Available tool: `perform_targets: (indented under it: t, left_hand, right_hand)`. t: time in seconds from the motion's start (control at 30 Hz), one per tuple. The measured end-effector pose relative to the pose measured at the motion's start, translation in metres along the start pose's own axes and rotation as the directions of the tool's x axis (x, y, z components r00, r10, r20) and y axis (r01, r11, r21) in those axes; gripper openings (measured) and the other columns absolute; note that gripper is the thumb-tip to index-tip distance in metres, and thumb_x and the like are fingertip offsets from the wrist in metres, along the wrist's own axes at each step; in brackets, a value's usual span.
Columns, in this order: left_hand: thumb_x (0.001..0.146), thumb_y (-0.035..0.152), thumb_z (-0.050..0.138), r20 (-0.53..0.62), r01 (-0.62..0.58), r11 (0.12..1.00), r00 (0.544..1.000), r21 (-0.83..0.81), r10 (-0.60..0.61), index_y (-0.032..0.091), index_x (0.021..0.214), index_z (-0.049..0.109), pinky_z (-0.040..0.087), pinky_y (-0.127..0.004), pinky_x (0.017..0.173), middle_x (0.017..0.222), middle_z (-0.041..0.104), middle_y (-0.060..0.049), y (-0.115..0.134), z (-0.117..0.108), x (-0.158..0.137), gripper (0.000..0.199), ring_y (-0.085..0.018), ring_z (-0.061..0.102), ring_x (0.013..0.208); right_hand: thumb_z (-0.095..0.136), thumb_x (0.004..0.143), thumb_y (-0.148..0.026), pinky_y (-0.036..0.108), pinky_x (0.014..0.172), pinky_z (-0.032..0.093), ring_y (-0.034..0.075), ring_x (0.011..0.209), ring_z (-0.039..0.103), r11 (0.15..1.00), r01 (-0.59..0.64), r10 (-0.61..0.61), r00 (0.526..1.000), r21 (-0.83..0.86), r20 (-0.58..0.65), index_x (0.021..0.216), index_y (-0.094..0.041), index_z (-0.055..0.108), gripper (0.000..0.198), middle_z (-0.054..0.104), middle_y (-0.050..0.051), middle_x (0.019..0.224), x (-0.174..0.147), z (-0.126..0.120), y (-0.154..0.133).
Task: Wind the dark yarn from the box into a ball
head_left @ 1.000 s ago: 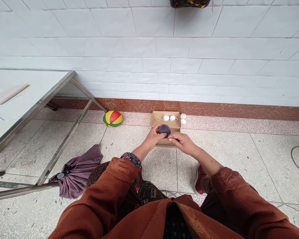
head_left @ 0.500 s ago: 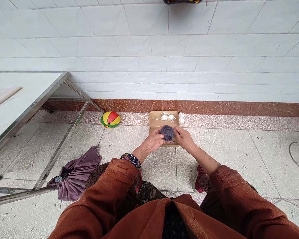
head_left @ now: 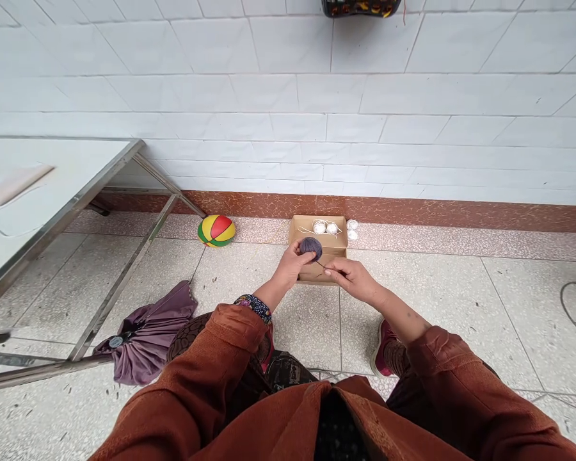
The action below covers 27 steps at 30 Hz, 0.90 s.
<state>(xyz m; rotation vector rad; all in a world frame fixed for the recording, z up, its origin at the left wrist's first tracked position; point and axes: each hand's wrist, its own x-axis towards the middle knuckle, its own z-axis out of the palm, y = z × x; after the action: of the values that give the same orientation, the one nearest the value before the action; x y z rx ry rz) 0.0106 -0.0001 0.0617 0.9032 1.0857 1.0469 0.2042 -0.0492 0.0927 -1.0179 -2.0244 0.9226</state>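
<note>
My left hand [head_left: 290, 266] is closed around a ball of grey-purple yarn [head_left: 310, 248], its thumb resting on the near side. To the right, my right hand [head_left: 352, 278] pinches a strand of yarn [head_left: 322, 264] that runs from the ball. Both hands are above an open cardboard box [head_left: 312, 275] on the floor. In the box's far part lie two white yarn balls [head_left: 319, 227] with loose ends. A few more small white balls [head_left: 352, 229] sit on the floor just outside its right side.
A yellow, red and green ball [head_left: 216, 230] lies left of the box. A metal-framed table [head_left: 120, 153] stands at the left, a folded purple umbrella [head_left: 148, 333] beside its leg. The tiled wall [head_left: 264, 131] rises behind the box. A dark cable [head_left: 564, 298] lies at far right.
My left hand has shifted slightly left with the yarn ball. My right hand has come off the ball and drawn out a strand, so the hands are farther apart.
</note>
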Motion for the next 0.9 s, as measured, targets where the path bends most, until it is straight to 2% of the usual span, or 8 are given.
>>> perform_targets:
  t: [0.07, 0.2, 0.3, 0.4, 0.5, 0.63, 0.77, 0.9]
  left_hand:
    - [0.063, 0.020, 0.078, 0.048, -0.053, 0.988, 0.998, 0.147, 0.047, 0.017, 0.113, 0.063, 0.047, -0.036, 0.093, 0.106, 0.067, -0.006, -0.002, 0.001, -0.001, 0.052, -0.020, 0.062, 0.099]
    - [0.062, 0.018, 0.079, 0.294, -0.096, 0.952, 0.956, 0.292, 0.006, 0.020, 0.122, 0.063, 0.047, -0.037, 0.092, 0.118, 0.063, -0.008, -0.002, 0.004, -0.010, 0.062, -0.022, 0.061, 0.103]
    - [0.064, 0.016, 0.080, 0.479, -0.040, 0.979, 0.876, 0.198, -0.061, 0.026, 0.141, 0.050, 0.046, -0.036, 0.091, 0.120, 0.063, -0.008, 0.001, 0.007, -0.018, 0.083, -0.023, 0.060, 0.106]
    - [0.067, 0.020, 0.081, 0.568, 0.078, 0.996, 0.822, -0.040, -0.041, 0.029, 0.142, 0.049, 0.045, -0.036, 0.094, 0.124, 0.062, -0.008, 0.007, 0.010, -0.024, 0.083, -0.022, 0.059, 0.110]
    - [0.069, 0.023, 0.080, 0.503, 0.166, 0.952, 0.864, -0.256, -0.015, 0.024, 0.130, 0.061, 0.045, -0.037, 0.095, 0.123, 0.064, -0.008, 0.012, 0.011, -0.024, 0.064, -0.022, 0.060, 0.110]
    - [0.067, 0.023, 0.080, 0.253, 0.128, 0.924, 0.967, -0.360, -0.036, 0.017, 0.108, 0.067, 0.047, -0.034, 0.088, 0.107, 0.069, -0.007, 0.014, 0.006, -0.013, 0.043, -0.019, 0.063, 0.097]
    - [0.064, 0.024, 0.081, 0.070, 0.076, 0.964, 0.996, -0.254, -0.060, 0.016, 0.100, 0.065, 0.048, -0.031, 0.080, 0.100, 0.068, -0.005, 0.010, -0.003, -0.004, 0.040, -0.017, 0.063, 0.089]
    - [0.062, 0.022, 0.080, 0.033, -0.011, 0.998, 0.999, 0.063, 0.009, 0.016, 0.106, 0.065, 0.047, -0.033, 0.086, 0.101, 0.068, -0.005, 0.004, -0.006, -0.004, 0.047, -0.019, 0.062, 0.093]
  right_hand:
    - [0.051, 0.099, -0.035, 0.029, 0.074, 0.048, 0.017, 0.077, 0.061, 0.999, 0.033, -0.031, 0.996, 0.018, -0.079, 0.091, -0.022, 0.066, 0.021, 0.068, 0.003, 0.084, 0.003, -0.007, -0.003]
    - [0.054, 0.097, -0.038, 0.033, 0.078, 0.049, 0.019, 0.082, 0.063, 1.000, 0.000, -0.004, 0.972, -0.017, -0.236, 0.090, -0.023, 0.069, 0.022, 0.070, 0.005, 0.085, 0.008, -0.015, 0.003]
    - [0.054, 0.096, -0.038, 0.031, 0.075, 0.048, 0.019, 0.078, 0.062, 0.995, -0.095, 0.082, 0.946, -0.026, -0.313, 0.084, -0.022, 0.067, 0.024, 0.067, 0.004, 0.080, 0.010, -0.015, 0.015]
    - [0.051, 0.096, -0.040, 0.028, 0.068, 0.045, 0.017, 0.070, 0.058, 0.975, -0.222, 0.208, 0.930, -0.013, -0.303, 0.080, -0.021, 0.063, 0.028, 0.063, 0.002, 0.075, 0.009, -0.009, 0.029]
    - [0.046, 0.097, -0.039, 0.027, 0.064, 0.043, 0.016, 0.065, 0.055, 0.955, -0.296, 0.284, 0.929, -0.013, -0.239, 0.084, -0.021, 0.061, 0.027, 0.060, 0.000, 0.072, 0.005, 0.002, 0.038]
    - [0.043, 0.098, -0.036, 0.026, 0.064, 0.042, 0.016, 0.066, 0.054, 0.967, -0.249, 0.241, 0.963, -0.061, -0.118, 0.087, -0.022, 0.061, 0.026, 0.059, -0.001, 0.071, -0.001, 0.016, 0.035]
    - [0.044, 0.101, -0.036, 0.027, 0.071, 0.044, 0.015, 0.072, 0.058, 0.993, -0.078, 0.083, 0.995, -0.090, 0.052, 0.088, -0.021, 0.063, 0.027, 0.065, 0.002, 0.080, -0.001, 0.018, 0.018]
    - [0.048, 0.100, -0.036, 0.028, 0.074, 0.048, 0.017, 0.077, 0.063, 0.999, 0.036, -0.034, 0.998, -0.039, 0.047, 0.096, -0.022, 0.066, 0.023, 0.069, 0.003, 0.085, 0.005, 0.008, 0.003]
